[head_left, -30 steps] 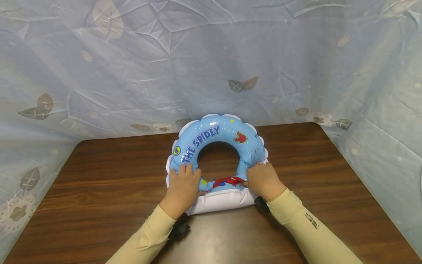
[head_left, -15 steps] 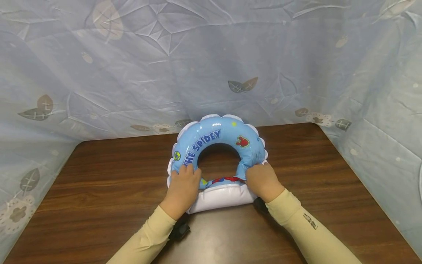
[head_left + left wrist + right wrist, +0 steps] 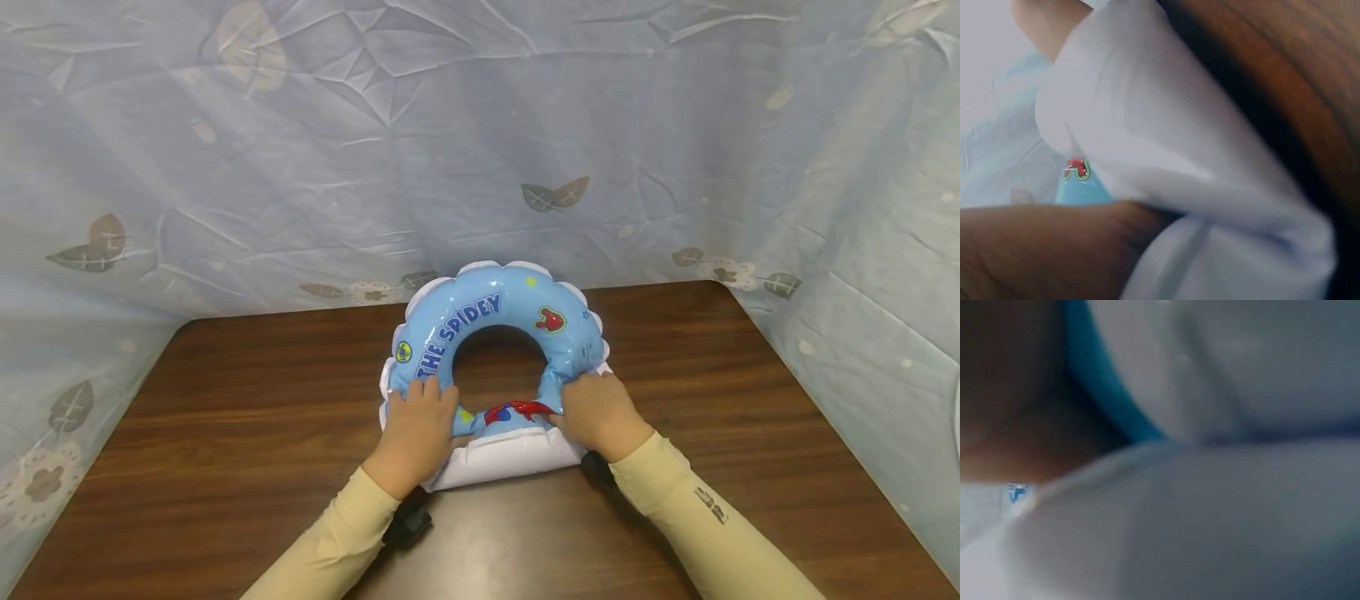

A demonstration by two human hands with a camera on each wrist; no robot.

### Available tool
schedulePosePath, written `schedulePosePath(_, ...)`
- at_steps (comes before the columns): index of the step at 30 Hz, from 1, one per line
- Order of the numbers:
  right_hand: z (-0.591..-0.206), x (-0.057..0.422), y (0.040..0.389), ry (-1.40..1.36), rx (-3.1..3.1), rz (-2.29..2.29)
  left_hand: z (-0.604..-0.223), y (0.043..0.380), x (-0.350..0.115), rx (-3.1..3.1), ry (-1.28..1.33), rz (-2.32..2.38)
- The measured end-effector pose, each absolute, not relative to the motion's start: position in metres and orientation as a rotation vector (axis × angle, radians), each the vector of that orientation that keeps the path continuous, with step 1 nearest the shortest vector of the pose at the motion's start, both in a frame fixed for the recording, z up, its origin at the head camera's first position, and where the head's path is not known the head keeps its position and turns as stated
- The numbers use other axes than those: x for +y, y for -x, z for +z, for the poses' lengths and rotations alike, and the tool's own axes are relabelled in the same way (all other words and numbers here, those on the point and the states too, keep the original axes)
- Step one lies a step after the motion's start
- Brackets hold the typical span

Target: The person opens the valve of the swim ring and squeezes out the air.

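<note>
An inflated swim ring [image 3: 498,297], blue with a scalloped white edge and "THE SPIDEY" lettering, lies on the wooden table in the head view. Its near side is folded in, so the white underside [image 3: 513,454] faces me. My left hand [image 3: 420,429] grips the ring at its near left, fingers over the top and thumb toward the middle. At the near right my right hand [image 3: 603,412] grips it the same way. White vinyl [image 3: 1147,119] fills much of the left wrist view, beside part of that hand. Blurred white vinyl [image 3: 1179,531] covers most of the right wrist view.
The brown wood-grain table [image 3: 247,433] extends on both sides of the ring. A pale blue curtain [image 3: 450,125] with leaf prints hangs behind the far edge and along both sides. Black wrist straps [image 3: 408,521] show below the hands.
Both hands keep their grip in nearly the same place. The ring's near folded part flexes slightly, hiding more of the red print half a second ago and showing it again now.
</note>
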State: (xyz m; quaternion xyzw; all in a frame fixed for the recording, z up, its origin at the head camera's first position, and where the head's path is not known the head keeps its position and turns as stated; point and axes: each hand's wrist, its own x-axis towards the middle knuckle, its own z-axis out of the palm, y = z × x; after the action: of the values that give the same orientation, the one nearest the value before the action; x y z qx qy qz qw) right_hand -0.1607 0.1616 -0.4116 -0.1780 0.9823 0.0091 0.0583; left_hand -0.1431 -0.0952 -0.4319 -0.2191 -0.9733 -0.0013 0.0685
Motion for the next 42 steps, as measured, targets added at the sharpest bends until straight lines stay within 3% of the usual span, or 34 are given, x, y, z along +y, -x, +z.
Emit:
schedulePosePath(19, -0.402, 0.175, 0.163, 0.412, 2.673, -0.266, -0.422, 0.146, -0.103, -3.353, 0.668, -0.207)
schedulePosePath(42, -0.407, 0.164, 0.162, 0.433, 2.745, -0.094, -0.418, 0.146, -0.100, -3.314, 0.647, -0.203)
